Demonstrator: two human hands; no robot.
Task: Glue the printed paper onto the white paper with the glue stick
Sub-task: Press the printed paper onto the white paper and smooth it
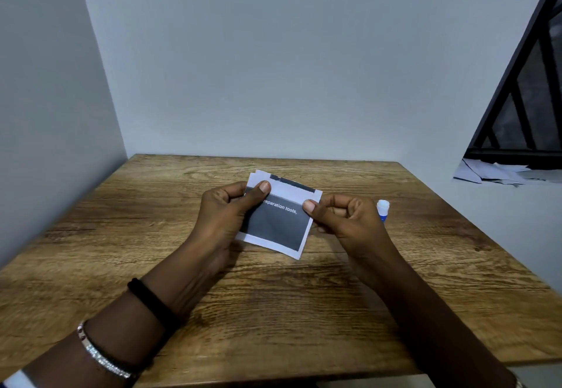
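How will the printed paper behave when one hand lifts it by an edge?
Probably floppy: the printed paper is a thin sheet, pinched by the left hand and right hand at opposite edges. Likely very light, so a push may slide it across the table.

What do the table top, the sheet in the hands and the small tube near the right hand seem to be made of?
Table top: wood or wood-look laminate, matte; grain lines and knots show.
Printed paper: thin matte paper; it curves slightly, with a white border round the dark print.
Glue stick: probably smooth plastic; white cap, blue body, mostly hidden.
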